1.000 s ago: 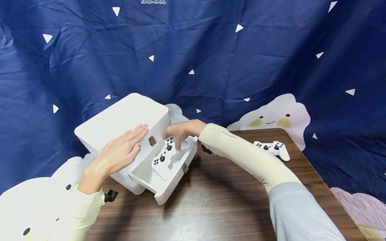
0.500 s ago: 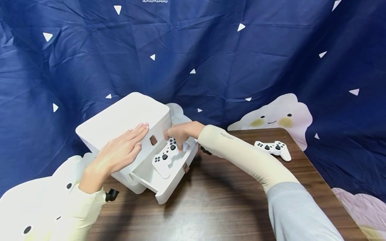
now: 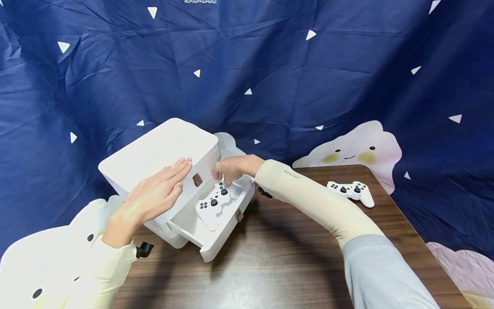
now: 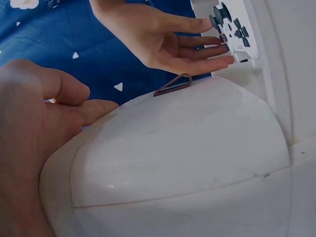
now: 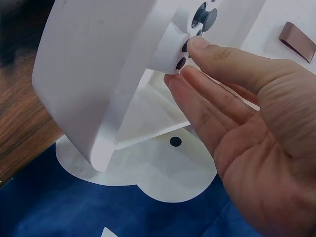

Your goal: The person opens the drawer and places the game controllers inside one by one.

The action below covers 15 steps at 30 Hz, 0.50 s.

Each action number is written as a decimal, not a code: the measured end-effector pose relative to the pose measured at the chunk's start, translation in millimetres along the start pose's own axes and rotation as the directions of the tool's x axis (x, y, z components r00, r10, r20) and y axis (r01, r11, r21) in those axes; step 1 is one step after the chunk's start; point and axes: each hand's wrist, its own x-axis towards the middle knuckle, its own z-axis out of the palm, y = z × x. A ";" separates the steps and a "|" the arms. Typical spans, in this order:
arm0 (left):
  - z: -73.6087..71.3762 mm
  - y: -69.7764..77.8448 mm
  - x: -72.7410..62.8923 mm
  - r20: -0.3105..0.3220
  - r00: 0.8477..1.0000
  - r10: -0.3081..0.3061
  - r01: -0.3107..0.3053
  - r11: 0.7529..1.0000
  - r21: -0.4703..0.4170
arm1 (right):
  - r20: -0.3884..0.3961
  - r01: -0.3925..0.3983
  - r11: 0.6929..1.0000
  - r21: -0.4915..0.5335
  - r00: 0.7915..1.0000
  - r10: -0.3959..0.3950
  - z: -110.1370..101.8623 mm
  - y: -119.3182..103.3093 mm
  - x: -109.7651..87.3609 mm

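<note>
A white game controller (image 3: 213, 204) with black sticks and buttons lies in the pulled-out lower drawer (image 3: 227, 231) of a white cabinet (image 3: 162, 146). My right hand (image 3: 231, 167) is over the drawer's far end, at the controller's upper end. In the right wrist view, the thumb tip meets the controller's edge by its buttons, and the fingers extend fairly straight alongside; firm contact is hard to judge. My left hand (image 3: 152, 195) lies flat over the cabinet's top front edge, fingers extended. The left wrist view shows the left thumb and part of the palm beside the cabinet.
Another white controller (image 3: 353, 191) lies on the brown wooden table (image 3: 270, 266) at the right. The cabinet has brown pull tabs, one on the upper drawer (image 3: 197, 180) and one on the open drawer's front. A blue cloth (image 3: 270, 64) with white triangles hangs behind.
The controller in the drawer has shifted slightly right and more of its upper end shows. The right hand's fingers have loosened and lifted a little from it. The left hand stays put.
</note>
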 end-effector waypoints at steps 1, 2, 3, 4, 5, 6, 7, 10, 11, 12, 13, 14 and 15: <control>0.0 0.1 0.3 0.002 1.000 0.001 -0.001 1.000 -0.002 | -0.009 0.006 1.000 -0.004 1.000 -0.006 -0.3 0.6 -0.6; 0.0 0.3 0.7 0.004 1.000 0.001 -0.001 1.000 -0.003 | -0.018 0.012 1.000 -0.008 1.000 -0.013 -0.5 1.1 -1.3; 0.2 0.3 1.0 0.005 1.000 0.002 -0.002 1.000 -0.004 | -0.027 0.019 1.000 -0.009 0.999 -0.019 -0.8 1.4 -2.0; 0.3 0.5 1.2 0.005 1.000 0.003 -0.003 1.000 -0.003 | -0.039 0.025 1.000 -0.007 0.999 -0.025 -0.8 2.1 -2.6; 0.4 0.6 1.4 0.006 1.000 0.004 -0.004 1.000 -0.003 | -0.054 0.032 0.999 -0.007 0.998 -0.032 -0.8 2.9 -3.3; 0.5 0.7 1.4 0.005 1.000 0.006 -0.006 1.000 0.000 | -0.071 0.038 0.999 -0.003 0.997 -0.038 -0.8 3.6 -4.3; 0.5 0.8 1.4 0.005 1.000 0.009 -0.009 1.000 0.003 | -0.091 0.049 0.999 0.000 0.995 -0.049 -0.7 4.5 -5.3; 0.4 0.9 0.9 0.006 1.000 0.011 -0.011 1.000 0.008 | -0.160 0.096 0.995 0.022 0.983 -0.091 0.3 9.1 -9.5; 0.4 0.9 0.8 0.006 1.000 0.009 -0.009 1.000 0.008 | -0.178 0.110 0.994 0.028 0.978 -0.103 0.7 11.0 -11.8; 0.2 1.0 0.7 0.007 1.000 0.007 -0.007 1.000 0.007 | -0.195 0.126 0.991 0.033 0.974 -0.118 1.4 13.6 -14.0; 0.0 1.3 0.7 0.008 1.000 0.004 -0.004 1.000 0.005 | -0.205 0.138 0.990 0.041 0.970 -0.127 2.1 16.1 -16.9; -0.2 1.6 0.7 0.008 1.000 0.001 -0.001 1.000 0.003 | -0.212 0.147 0.988 0.055 0.968 -0.132 3.0 18.9 -20.4; -0.1 1.7 0.8 0.007 1.000 -0.001 0.001 1.000 0.000 | -0.219 0.150 0.986 0.067 0.967 -0.132 4.1 21.6 -24.5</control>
